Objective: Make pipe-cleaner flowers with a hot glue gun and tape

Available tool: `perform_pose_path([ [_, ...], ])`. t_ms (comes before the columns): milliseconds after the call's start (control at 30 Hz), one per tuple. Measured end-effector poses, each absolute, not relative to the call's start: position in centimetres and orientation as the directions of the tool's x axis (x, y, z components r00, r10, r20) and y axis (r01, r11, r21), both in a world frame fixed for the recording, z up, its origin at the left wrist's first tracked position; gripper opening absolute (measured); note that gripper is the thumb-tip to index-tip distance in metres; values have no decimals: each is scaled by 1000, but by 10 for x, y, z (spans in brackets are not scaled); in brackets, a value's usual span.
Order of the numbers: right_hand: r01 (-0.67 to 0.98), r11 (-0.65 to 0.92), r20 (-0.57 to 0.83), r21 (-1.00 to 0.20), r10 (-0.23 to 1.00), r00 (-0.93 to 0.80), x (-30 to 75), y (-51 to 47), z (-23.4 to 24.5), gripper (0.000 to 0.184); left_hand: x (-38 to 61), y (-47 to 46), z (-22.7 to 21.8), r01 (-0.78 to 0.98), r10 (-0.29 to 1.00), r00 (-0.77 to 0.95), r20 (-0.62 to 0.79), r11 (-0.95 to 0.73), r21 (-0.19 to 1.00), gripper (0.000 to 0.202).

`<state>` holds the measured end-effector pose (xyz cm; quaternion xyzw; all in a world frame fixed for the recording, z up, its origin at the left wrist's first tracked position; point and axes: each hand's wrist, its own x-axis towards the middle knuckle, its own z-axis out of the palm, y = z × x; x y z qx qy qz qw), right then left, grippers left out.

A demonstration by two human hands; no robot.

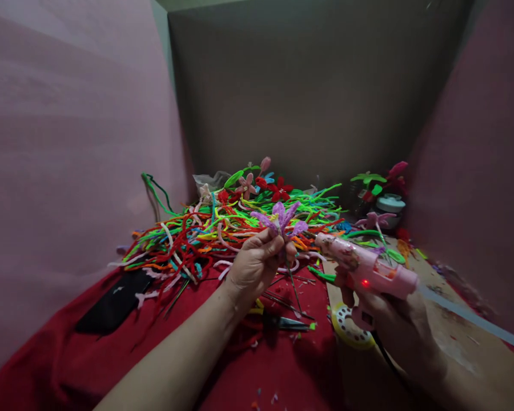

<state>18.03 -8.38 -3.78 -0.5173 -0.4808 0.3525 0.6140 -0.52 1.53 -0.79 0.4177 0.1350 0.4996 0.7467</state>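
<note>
My left hand [257, 264] is closed around the base of a purple pipe-cleaner flower [281, 220], whose thin wire stem [293, 285] hangs down below the fingers. My right hand [389, 319] grips a pink glue gun [366, 268] with a red light lit on its side. The gun's nozzle points left toward the flower and stops just short of it, and a cord trails off to the right.
A big heap of coloured pipe cleaners [223, 228] lies behind the hands on a red cloth [282, 365]. Finished flowers [278, 188] stand at the back. A black phone [111, 305] lies left, scissors [282, 322] and a tape roll [349, 328] sit below the hands. Walls close in on three sides.
</note>
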Motion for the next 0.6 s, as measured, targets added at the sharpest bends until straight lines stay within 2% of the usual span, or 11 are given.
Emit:
perform_pose_path([
  [133,77,179,192,-981,954,232,184,-86,-44,23,-3,14,-7,-618,866,457,204,145,773,12],
  [400,23,213,211,-977,937,280,177,-85,-37,21,1,10,-4,-597,872,454,186,142,789,10],
  [600,55,177,186,-983,944,273,176,-85,-35,25,0,10,-5,-587,873,452,185,134,799,11],
])
